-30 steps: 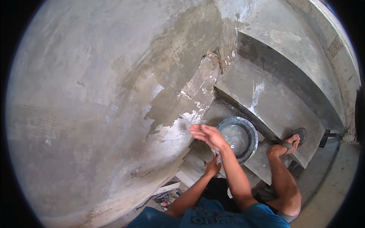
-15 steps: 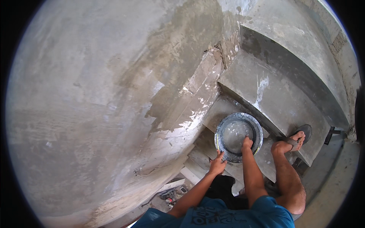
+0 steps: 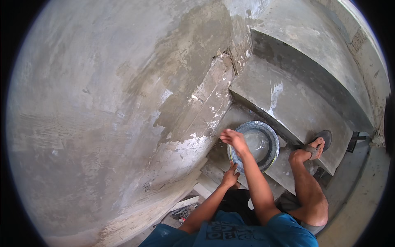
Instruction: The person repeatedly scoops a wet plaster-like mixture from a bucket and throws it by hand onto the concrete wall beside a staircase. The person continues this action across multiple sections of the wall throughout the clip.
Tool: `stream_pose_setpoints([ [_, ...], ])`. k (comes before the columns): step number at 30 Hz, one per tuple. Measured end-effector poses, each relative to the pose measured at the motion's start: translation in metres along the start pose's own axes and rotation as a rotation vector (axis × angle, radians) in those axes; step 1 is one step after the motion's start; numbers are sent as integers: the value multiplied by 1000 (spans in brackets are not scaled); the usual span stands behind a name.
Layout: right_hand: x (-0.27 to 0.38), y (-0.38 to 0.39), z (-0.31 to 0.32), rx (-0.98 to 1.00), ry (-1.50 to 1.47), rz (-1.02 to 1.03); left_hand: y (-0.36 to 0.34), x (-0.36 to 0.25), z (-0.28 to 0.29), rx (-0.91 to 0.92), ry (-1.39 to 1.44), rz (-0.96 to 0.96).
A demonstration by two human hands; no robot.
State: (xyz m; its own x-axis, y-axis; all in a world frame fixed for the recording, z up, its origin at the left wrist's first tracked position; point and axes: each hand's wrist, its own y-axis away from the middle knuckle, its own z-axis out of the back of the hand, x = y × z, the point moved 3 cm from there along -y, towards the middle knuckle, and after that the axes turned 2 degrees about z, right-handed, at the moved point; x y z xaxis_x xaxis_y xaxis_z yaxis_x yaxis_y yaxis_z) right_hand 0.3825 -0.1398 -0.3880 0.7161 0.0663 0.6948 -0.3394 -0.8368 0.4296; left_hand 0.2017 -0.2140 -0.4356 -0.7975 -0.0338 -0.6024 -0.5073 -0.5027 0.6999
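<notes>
A round dark tub crusted with pale splashes stands on a stair step, with cloudy greyish liquid inside. My left hand grips its near-left rim, the fingers partly hidden beneath the edge. Over the tub's left side, my right hand is raised with its fingers stretched toward the wall, and I see nothing in it. Beyond those fingers rises the grey plastered wall, which carries a darker damp-looking patch and white smears low down.
Curved concrete steps climb at the right, one streaked with white. My sandalled foot rests on a step near its outer edge. A black metal bracket sticks out beyond it. Pale boards and small debris lie below at the lower left.
My right hand has come up out of the tub and moved left over its rim, its fingers now stretched out. My left hand stays at the rim. The view has shifted slightly.
</notes>
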Motion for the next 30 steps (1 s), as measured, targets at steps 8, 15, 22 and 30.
stream_pose_setpoints([
  [8, -108, 21, 206, -1175, 527, -346, -2, 5, -4, -20, -24, -59],
  [15, -5, 14, 47, -25, -184, -86, -1, 3, -3, 23, -28, 4],
  [22, 55, 10, -21, 127, -173, 111, -2, 0, 4, 33, -73, -30],
  [30, -140, 14, 232, -1117, 458, -361, -5, 7, -1, -28, -126, -108],
])
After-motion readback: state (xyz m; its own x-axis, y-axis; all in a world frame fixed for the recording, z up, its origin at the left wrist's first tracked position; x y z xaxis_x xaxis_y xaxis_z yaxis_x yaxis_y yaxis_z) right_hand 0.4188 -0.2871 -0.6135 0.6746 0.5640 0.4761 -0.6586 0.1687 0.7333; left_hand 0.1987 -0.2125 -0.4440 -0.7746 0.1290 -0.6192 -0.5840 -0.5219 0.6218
